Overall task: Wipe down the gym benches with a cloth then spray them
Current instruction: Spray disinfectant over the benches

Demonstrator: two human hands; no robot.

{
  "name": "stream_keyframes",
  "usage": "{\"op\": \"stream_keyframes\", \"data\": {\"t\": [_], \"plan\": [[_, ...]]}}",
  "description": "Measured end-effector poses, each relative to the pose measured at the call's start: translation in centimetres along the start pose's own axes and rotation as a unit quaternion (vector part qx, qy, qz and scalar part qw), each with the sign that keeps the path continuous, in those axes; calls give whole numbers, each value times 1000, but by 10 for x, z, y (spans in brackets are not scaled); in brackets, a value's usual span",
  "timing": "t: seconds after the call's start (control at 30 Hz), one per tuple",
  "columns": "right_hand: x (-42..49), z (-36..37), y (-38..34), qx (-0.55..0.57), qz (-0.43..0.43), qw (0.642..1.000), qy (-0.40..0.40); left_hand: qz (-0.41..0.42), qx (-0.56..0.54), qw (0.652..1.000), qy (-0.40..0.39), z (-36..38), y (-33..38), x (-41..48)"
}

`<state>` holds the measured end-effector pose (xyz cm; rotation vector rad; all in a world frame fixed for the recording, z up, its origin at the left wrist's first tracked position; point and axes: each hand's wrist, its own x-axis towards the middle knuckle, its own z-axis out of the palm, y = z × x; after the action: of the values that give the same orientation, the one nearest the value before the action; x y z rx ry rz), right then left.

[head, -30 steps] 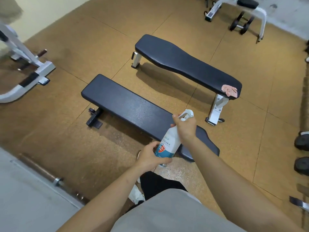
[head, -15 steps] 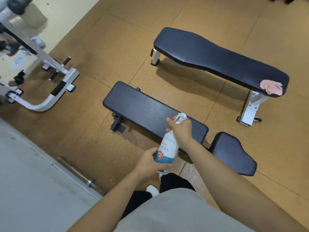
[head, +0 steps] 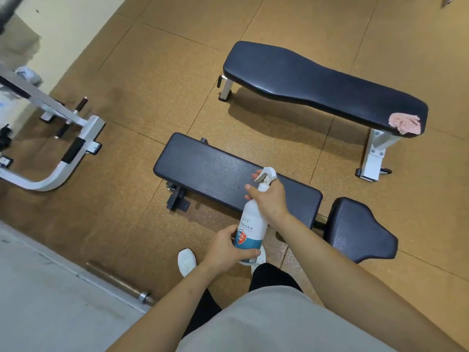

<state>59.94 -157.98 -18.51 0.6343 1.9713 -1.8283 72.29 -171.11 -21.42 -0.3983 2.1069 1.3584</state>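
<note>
I hold a white spray bottle (head: 250,226) with a blue and red label over the near edge of the near black bench (head: 210,171). My right hand (head: 270,199) grips its neck at the trigger, the nozzle pointing left over the pad. My left hand (head: 228,247) holds the bottle's base. The bench's separate black seat pad (head: 357,229) lies to the right. Beyond stands a second black bench (head: 304,80) on white legs, with a crumpled pink cloth (head: 405,123) on its right end.
A white machine frame (head: 66,146) stands at the left on the brown rubber floor. A steel barbell (head: 119,282) lies along the edge of a grey floor strip at lower left. My white shoes (head: 186,261) are just short of the near bench.
The view has swung right and down, bringing the seat pad into sight. Both hands keep the same hold on the bottle, which now sits over the near bench's middle.
</note>
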Motion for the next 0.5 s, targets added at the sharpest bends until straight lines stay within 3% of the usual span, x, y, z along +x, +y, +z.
{"op": "stream_keyframes", "data": {"t": [0.3, 0.5], "plan": [[-43, 56, -6, 55, -3, 990, 129, 75, 35, 991, -103, -80, -35, -3], [-78, 81, 10, 68, 37, 965, 249, 97, 93, 978, -159, -109, -55, -14]]}}
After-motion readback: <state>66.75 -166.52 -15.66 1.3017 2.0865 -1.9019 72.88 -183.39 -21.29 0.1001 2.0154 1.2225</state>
